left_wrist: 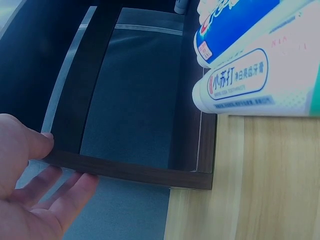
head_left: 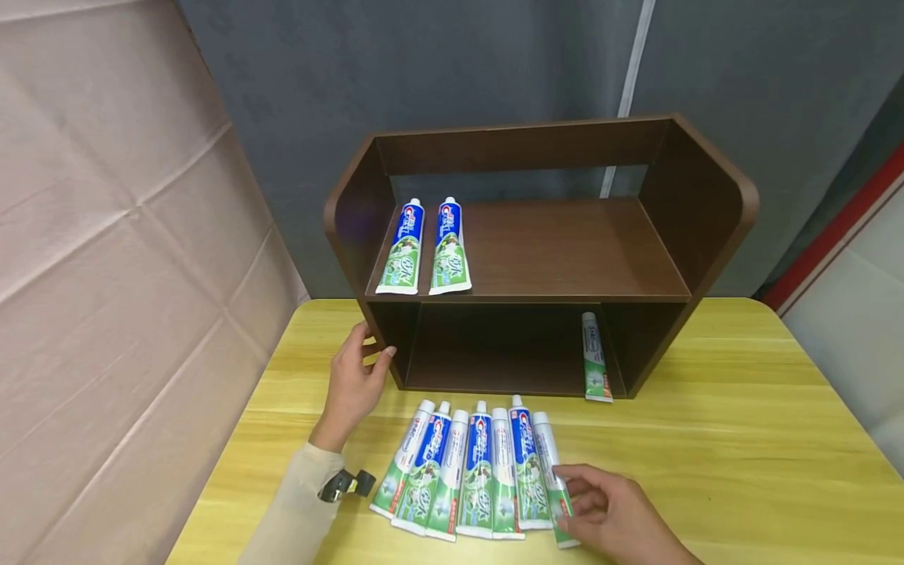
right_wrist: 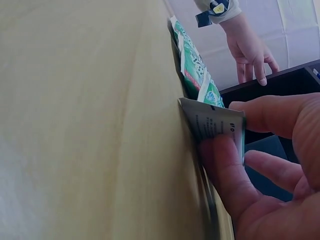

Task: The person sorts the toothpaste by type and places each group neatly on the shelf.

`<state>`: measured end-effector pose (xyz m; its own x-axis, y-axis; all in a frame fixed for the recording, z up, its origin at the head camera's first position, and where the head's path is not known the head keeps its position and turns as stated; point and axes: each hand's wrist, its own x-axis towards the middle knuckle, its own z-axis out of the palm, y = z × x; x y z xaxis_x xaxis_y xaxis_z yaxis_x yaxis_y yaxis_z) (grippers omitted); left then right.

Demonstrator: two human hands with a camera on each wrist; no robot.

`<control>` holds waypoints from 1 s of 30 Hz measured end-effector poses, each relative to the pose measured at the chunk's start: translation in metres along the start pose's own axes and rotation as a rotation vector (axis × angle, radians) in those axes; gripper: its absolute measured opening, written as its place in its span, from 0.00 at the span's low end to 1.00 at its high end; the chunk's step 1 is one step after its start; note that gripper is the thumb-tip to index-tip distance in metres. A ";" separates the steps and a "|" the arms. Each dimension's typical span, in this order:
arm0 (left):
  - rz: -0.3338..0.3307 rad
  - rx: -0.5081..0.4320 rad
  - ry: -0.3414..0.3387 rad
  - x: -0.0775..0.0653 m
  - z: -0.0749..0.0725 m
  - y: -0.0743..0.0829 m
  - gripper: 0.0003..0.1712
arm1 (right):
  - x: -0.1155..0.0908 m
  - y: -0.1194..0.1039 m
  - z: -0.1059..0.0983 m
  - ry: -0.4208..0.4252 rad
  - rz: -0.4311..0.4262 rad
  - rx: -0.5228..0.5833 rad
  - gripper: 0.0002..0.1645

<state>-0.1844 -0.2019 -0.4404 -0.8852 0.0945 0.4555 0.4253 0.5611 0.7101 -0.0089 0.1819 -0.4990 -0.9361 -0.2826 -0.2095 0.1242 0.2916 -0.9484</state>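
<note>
My left hand [head_left: 355,384] holds the left side panel of a dark brown two-tier shelf [head_left: 558,243], thumb on one face and fingers on the other, as the left wrist view shows. On the table, my right hand [head_left: 617,510] pinches the lower part of the rightmost toothpaste tube [head_left: 547,451], a white and green one. In the right wrist view, thumb and fingers lie on both sides of that tube's flat end [right_wrist: 210,119]. Several more toothpaste tubes [head_left: 479,471], blue-green and white-green by turns, lie fanned out to its left, caps toward the shelf.
Two blue-green toothpaste tubes [head_left: 402,249] lie on the upper tier at the left. One white-green tube [head_left: 595,353] lies in the lower tier near the right wall. The yellow wooden table [head_left: 763,439] extends to the right. Pale cloth [head_left: 134,259] hangs at the left.
</note>
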 end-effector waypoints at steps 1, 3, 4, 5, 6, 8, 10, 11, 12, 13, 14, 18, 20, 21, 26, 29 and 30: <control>-0.001 0.000 0.001 0.000 0.000 0.000 0.29 | 0.000 0.001 0.000 -0.003 0.003 -0.003 0.37; -0.001 0.000 0.003 0.000 0.001 0.000 0.28 | 0.000 0.001 -0.002 -0.011 0.008 -0.016 0.34; -0.001 -0.002 0.003 0.000 0.001 -0.001 0.28 | -0.001 0.002 -0.002 -0.012 0.016 -0.023 0.32; -0.003 -0.003 0.004 0.000 0.001 -0.001 0.28 | -0.001 0.002 -0.003 -0.014 0.014 -0.032 0.30; -0.003 -0.002 0.003 0.000 0.001 -0.001 0.28 | -0.001 0.003 -0.003 -0.014 0.011 -0.040 0.28; -0.003 0.000 0.004 -0.001 0.001 -0.001 0.28 | -0.002 0.003 -0.004 -0.014 0.012 -0.053 0.23; -0.005 0.002 0.002 -0.001 0.001 -0.001 0.27 | -0.003 0.005 -0.005 -0.016 0.008 -0.060 0.20; -0.004 0.002 0.001 -0.001 0.001 -0.001 0.27 | -0.004 0.005 -0.005 -0.020 0.000 -0.056 0.19; -0.003 0.002 0.000 -0.001 0.001 -0.001 0.27 | -0.004 0.006 -0.006 -0.023 -0.001 -0.051 0.18; -0.003 0.002 0.000 -0.001 0.000 -0.001 0.27 | -0.005 0.006 -0.006 -0.027 0.000 -0.042 0.18; -0.002 0.001 0.000 -0.001 0.000 -0.001 0.27 | -0.005 0.006 -0.006 -0.033 -0.002 -0.029 0.18; 0.002 0.002 -0.002 -0.001 0.000 -0.001 0.27 | -0.007 0.006 -0.006 -0.050 0.002 0.033 0.20; 0.004 0.002 -0.001 -0.001 0.000 -0.001 0.27 | -0.007 0.006 -0.007 -0.067 0.001 0.076 0.22; 0.004 0.005 -0.001 -0.001 0.000 -0.001 0.27 | -0.006 0.007 -0.007 -0.079 -0.006 0.095 0.23; 0.004 0.007 -0.001 -0.001 0.000 -0.001 0.27 | -0.005 0.009 -0.011 -0.138 -0.043 0.166 0.25; 0.005 0.008 -0.002 0.000 0.000 0.000 0.28 | -0.004 0.012 -0.013 -0.150 -0.070 0.172 0.25; 0.006 0.007 -0.001 0.000 0.000 0.000 0.28 | -0.004 0.013 -0.014 -0.150 -0.072 0.176 0.25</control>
<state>-0.1840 -0.2021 -0.4402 -0.8830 0.0986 0.4589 0.4289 0.5665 0.7036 -0.0080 0.1992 -0.5068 -0.8868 -0.4334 -0.1603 0.1268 0.1054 -0.9863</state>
